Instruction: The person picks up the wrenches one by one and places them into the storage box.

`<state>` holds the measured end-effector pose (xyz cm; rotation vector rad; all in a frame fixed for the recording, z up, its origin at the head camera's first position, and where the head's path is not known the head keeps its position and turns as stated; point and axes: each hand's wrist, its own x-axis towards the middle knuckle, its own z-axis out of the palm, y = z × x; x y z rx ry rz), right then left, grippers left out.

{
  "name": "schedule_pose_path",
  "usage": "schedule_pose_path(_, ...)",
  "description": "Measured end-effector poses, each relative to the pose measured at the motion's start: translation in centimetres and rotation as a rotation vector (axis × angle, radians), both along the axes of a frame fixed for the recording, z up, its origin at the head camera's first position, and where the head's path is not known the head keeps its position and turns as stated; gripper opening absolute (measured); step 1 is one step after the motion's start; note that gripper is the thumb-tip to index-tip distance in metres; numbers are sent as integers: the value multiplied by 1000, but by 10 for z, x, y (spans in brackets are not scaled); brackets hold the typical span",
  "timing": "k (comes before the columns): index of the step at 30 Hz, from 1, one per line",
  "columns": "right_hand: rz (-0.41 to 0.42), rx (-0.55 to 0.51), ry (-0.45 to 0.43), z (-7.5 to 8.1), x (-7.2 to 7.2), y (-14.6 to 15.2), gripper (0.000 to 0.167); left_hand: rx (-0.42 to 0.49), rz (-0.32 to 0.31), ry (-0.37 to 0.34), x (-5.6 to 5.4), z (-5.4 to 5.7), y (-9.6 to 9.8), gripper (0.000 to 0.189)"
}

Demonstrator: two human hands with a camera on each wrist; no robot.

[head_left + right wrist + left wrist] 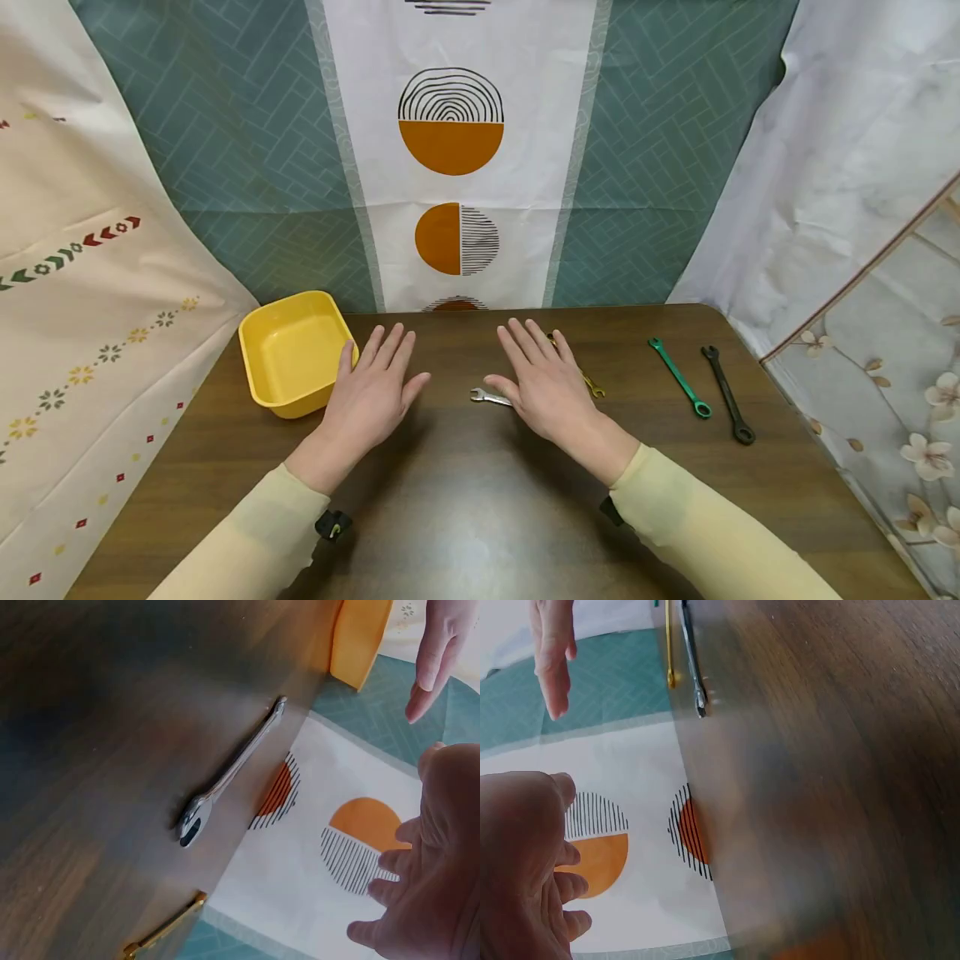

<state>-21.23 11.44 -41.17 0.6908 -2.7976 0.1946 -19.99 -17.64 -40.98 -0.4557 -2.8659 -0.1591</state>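
Both hands are held palm down above the table with fingers extended and nothing in them. My left hand (369,392) overlaps the right edge of a yellow plastic basin (291,354) in the head view. My right hand (551,392) is over a silver combination wrench (489,397), covering most of it there. The whole silver wrench (236,765) shows in the right wrist view, lying on the wood. Just beyond the right hand lies a gold wrench (594,387), partly hidden by the fingers. Farther right are a green wrench (678,377) and a black wrench (727,394).
The dark wooden table (465,500) ends at a patterned cloth backdrop (457,183). A cream embroidered cloth (97,333) hangs at the left, and a white floral cloth (885,375) borders the right side. Dark bands show at both cuffs.
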Motion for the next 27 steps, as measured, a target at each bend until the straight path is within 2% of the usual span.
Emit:
schedule_pose_path(3,8,5,-3,0,-1,-4,81,3,2,-3,0,-1,-3,76)
schedule_pose_path(10,31,24,54,-1,-3,-10,81,7,6,15,0,-1,-9,75)
schedule_pose_path(19,35,45,31,1,-4,-20,80,21,21,11,-1,3,-17,75)
schedule_pose_path(27,55,83,33,3,-3,-31,81,31,40,21,2,3,-28,75)
